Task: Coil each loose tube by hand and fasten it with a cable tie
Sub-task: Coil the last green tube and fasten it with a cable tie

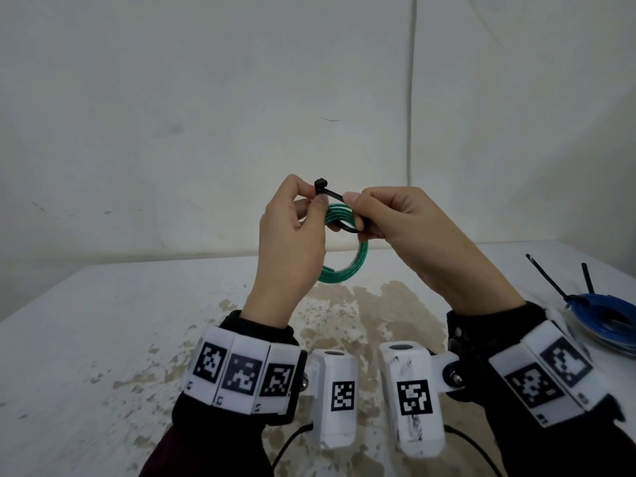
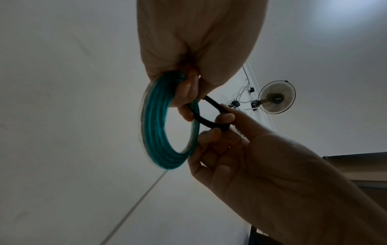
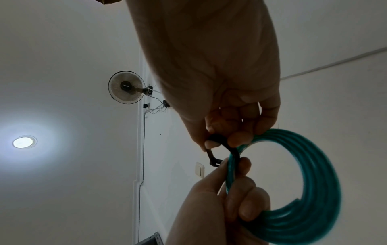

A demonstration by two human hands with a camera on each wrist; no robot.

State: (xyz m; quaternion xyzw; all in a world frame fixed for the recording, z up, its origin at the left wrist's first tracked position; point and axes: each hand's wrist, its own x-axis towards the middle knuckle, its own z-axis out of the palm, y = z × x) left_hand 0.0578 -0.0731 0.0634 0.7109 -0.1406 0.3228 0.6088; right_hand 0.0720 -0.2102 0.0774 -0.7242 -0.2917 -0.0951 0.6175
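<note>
The left hand [image 1: 292, 235] has its thumb and forefinger pinched together on the head end of a black cable tie [image 1: 330, 193], whose small square head stands up just above the fingertips; the lower fingers of the same hand curl round the green tube coil [image 1: 347, 266], as the right wrist view shows, where they wrap the near side of the ring. The right hand [image 1: 406, 222] pinches the other stretch of the tie between thumb and forefinger, its remaining fingers folded into the palm. Between the two hands the tie runs as a short taut strap on top, then bends into a loop that passes under the strands of the coil; in the left wrist view the black band curves from the left fingers, through the ring, up to the right fingertips. Whether the tail has entered the head cannot be told. The coil, several turns of green tubing lying close together, hangs upright from the hands, lifted clear above the white table [image 1: 103, 339], whose surface is worn and stained brown below the wrists. At the right edge of the table lies a blue tube coil [image 1: 609, 321] with two black tie tails [image 1: 547, 277] sticking up from it. A wall fan [image 2: 276, 97] shows in both wrist views.
</note>
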